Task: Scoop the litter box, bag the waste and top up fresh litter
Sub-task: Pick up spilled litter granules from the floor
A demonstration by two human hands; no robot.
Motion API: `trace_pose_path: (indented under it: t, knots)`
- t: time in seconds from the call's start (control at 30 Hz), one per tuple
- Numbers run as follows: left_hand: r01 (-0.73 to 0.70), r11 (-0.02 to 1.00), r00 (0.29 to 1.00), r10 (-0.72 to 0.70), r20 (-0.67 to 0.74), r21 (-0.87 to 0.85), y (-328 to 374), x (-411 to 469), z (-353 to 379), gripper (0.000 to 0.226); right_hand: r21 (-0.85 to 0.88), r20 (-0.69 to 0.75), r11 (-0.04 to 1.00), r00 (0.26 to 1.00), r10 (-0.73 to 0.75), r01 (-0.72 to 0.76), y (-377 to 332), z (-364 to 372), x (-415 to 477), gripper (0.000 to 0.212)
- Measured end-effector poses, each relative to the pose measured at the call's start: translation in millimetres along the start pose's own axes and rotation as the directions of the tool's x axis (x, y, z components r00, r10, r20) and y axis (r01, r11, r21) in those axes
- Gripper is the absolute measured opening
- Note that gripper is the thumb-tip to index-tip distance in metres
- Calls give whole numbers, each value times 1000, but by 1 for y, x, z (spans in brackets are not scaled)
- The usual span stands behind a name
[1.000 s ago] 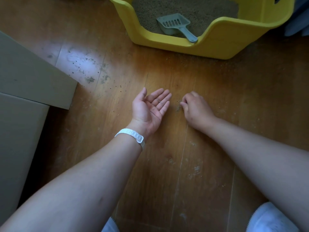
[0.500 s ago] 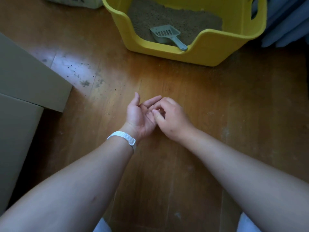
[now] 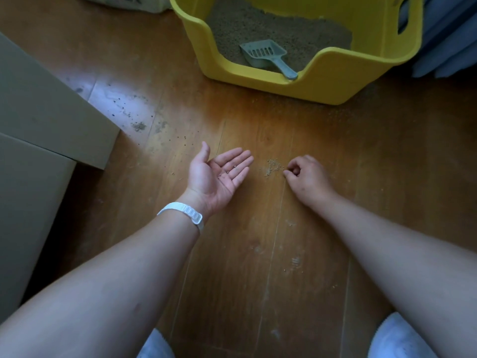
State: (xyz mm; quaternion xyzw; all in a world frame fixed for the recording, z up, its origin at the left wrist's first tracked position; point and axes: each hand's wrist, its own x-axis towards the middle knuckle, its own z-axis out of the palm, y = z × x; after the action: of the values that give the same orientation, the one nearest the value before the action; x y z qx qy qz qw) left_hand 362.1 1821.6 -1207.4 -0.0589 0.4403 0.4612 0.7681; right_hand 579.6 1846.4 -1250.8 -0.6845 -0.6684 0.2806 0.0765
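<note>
1. Head view: the left hand (image 3: pixel 219 177) lies palm up, fingers straight and released, with a few grains resting on it.
2. The right hand (image 3: pixel 307 179), at its 3 o'clock, has curled fingers with the tips at the floor; I cannot tell whether they pinch a grain.
3. The spilled litter (image 3: pixel 273 167) sits between the hands. Its grains look light, hard and prone to rolling, so they are probably best pinched a few at a time.
4. The litter box (image 3: pixel 335 81) stands at 1 o'clock. The scoop (image 3: pixel 265 54) lies inside it, its handle on the low rim and easy to take.

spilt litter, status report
left hand open, palm up. right hand pinching at grains on floor. scoop lies in box. nothing in the way.
</note>
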Motion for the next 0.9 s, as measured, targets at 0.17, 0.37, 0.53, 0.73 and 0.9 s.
trace_pose_path:
  t: [0.17,0.37,0.53,0.73,0.9]
  knots:
    - [25,1000,1000,-25,2,9,-5,5,6,78,13,-2,999,999,-40,40,-7,6,6,19]
    - [44,999,999,-44,-3,15,-12,13,10,79,27,-26,997,997,-67,67,-9,10,12,13]
    - [57,998,998,-57,1,14,-15,19,11,79,62,-44,995,996,-77,80,-9,10,18,9]
    - [61,998,998,-61,2,11,-19,23,12,79,-29,37,990,990,-134,135,-9,9,20,13]
    - [31,999,999,-31,-32,-5,-22,22,8,76,-14,71,992,989,-127,129,-23,0,18,13]
